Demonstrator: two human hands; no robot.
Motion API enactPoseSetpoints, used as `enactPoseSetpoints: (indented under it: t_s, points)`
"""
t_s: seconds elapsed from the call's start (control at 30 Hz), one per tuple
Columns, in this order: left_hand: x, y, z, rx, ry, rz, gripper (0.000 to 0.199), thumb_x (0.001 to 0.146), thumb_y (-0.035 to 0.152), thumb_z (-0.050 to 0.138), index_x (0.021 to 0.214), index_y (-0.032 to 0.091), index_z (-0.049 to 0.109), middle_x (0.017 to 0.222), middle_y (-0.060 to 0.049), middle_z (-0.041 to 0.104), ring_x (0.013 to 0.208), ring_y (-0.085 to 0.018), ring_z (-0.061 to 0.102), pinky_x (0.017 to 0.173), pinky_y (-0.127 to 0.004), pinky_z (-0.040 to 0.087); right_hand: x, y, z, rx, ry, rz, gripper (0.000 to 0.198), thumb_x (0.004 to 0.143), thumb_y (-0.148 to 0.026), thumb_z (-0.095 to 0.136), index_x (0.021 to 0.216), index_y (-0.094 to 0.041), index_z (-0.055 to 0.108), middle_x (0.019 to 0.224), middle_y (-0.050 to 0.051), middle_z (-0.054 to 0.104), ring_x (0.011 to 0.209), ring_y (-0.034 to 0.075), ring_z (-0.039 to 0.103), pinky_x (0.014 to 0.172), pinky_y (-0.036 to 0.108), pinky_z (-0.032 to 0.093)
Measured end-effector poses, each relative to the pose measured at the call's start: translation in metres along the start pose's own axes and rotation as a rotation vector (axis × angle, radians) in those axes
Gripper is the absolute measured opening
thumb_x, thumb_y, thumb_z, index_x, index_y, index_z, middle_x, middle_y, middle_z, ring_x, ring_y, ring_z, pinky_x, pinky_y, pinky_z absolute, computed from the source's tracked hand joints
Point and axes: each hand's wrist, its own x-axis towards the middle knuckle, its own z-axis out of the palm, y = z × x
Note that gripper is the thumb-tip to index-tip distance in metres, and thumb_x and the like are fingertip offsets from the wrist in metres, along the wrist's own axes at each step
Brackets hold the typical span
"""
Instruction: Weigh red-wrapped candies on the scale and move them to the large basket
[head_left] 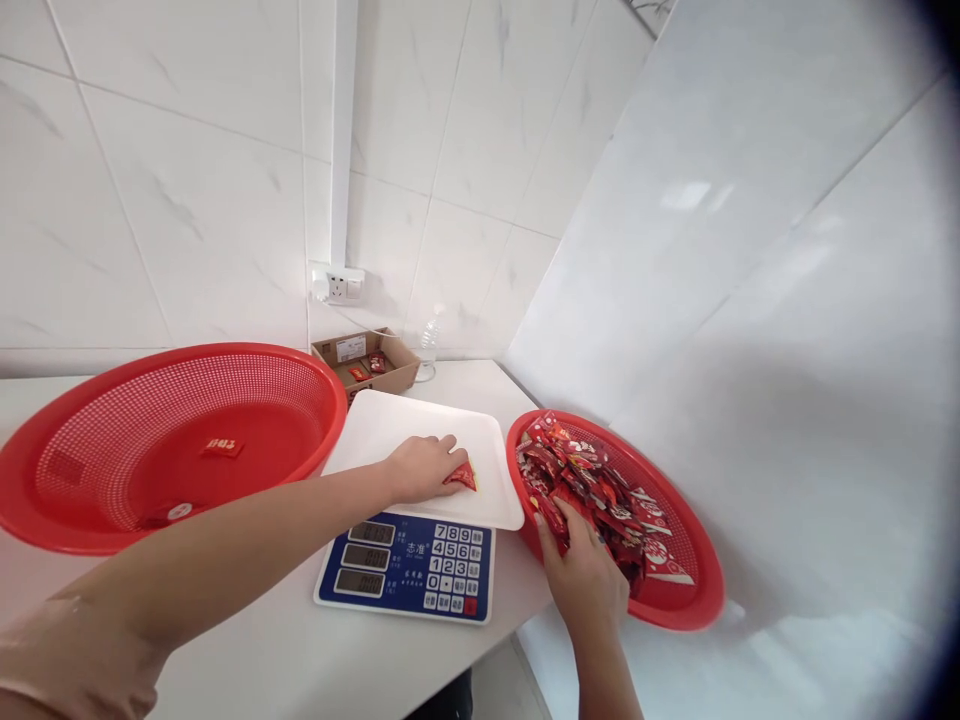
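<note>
White table (255,635), tiled wall (202,150); left fingers (448,442) gripping red packet (464,477); right fingers (574,520): can't tell.

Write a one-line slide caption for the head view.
Left hand on a packet over the scale tray; right hand at the fuller basket.

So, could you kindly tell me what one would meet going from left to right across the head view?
A wide red perforated plastic basket, an open brown cardboard box, a clear plastic bottle, a small glossy red packet at the left hand, a red plastic basket holding many red packets.
</note>
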Motion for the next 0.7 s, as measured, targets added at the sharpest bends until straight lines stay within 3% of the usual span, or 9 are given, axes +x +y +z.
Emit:
enactPoseSetpoints:
  t_s: [0.17, 0.37, 0.53, 0.7]
  points:
    - [-0.031, -0.031, -0.036, -0.004, 0.158, -0.209, 0.043, 0.092, 0.053, 0.044, 0.115, 0.019, 0.058, 0.111, -0.010, 0.061, 0.089, -0.024, 0.064, 0.072, -0.036, 0.051, 0.002, 0.002, -0.001, 0.022, -0.027, 0.011, 0.058, 0.091, -0.056, 0.032, 0.129, -0.022, 0.059, 0.127, 0.011, 0.064, 0.100, 0.028, 0.066, 0.073, 0.037, 0.054]
    - [-0.098, -0.078, -0.076, -0.008, 0.260, -0.556, 0.049, 0.092, 0.058, 0.036, 0.120, 0.022, 0.052, 0.121, -0.010, 0.059, 0.094, -0.028, 0.062, 0.070, -0.035, 0.049, 0.001, 0.000, -0.002, 0.036, -0.019, 0.045, 0.053, 0.090, -0.053, 0.037, 0.128, -0.023, 0.060, 0.130, 0.009, 0.063, 0.100, 0.029, 0.065, 0.072, 0.037, 0.053]
    - [-0.144, -0.110, -0.064, -0.051, 0.208, -0.711, 0.051, 0.093, 0.059, 0.029, 0.124, 0.024, 0.051, 0.123, -0.011, 0.061, 0.104, -0.034, 0.060, 0.083, -0.047, 0.050, -0.001, -0.002, -0.002, 0.052, 0.003, 0.055, 0.052, 0.089, -0.052, 0.040, 0.129, -0.023, 0.059, 0.126, 0.009, 0.065, 0.100, 0.029, 0.064, 0.075, 0.039, 0.052]
    - [-0.159, -0.117, -0.047, -0.119, 0.211, -0.724, 0.055, 0.091, 0.051, 0.041, 0.136, 0.020, 0.046, 0.143, -0.016, 0.050, 0.137, -0.043, 0.034, 0.109, -0.064, 0.023, 0.001, 0.000, 0.000, 0.087, -0.031, 0.113, 0.058, 0.087, -0.058, 0.040, 0.131, -0.024, 0.056, 0.117, 0.011, 0.068, 0.095, 0.030, 0.065, 0.075, 0.040, 0.050]
